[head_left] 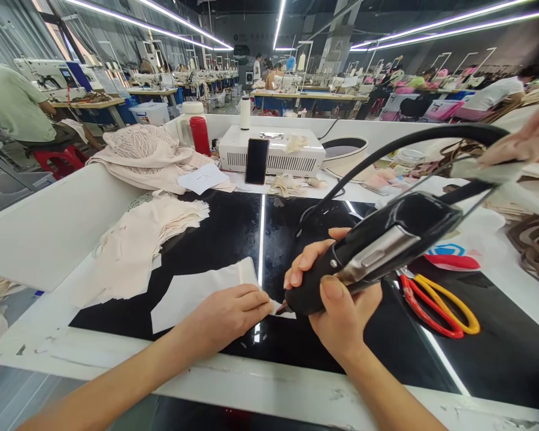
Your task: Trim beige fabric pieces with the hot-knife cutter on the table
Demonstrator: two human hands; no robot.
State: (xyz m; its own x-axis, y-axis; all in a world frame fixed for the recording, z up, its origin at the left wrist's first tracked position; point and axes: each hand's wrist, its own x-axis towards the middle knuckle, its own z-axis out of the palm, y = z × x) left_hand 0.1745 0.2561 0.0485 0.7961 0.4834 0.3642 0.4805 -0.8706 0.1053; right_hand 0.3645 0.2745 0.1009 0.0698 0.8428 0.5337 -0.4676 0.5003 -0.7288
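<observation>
My left hand (233,314) has its fingers together on the right end of a white fabric piece (197,292), pinning it to the black work surface (224,227). A pale strip runs across the fabric near its upper corner. My right hand (341,305) is wrapped round a black corded handheld tool (381,239) with a silver lever. The tool tilts, its narrow tip (282,308) down at the fabric's end, just right of my left fingertips. Whether the tip touches the fabric, I cannot tell. The thick black cable (408,134) arches up from the tool's rear.
Stacked pale fabric pieces (148,239) lie left. Red-and-yellow-handled scissors (440,305) rest right. Behind are a phone (257,161), a vented white box (291,154) and a red bottle (200,136). A blurred hand (525,140) shows upper right. People sit at sewing machines beyond.
</observation>
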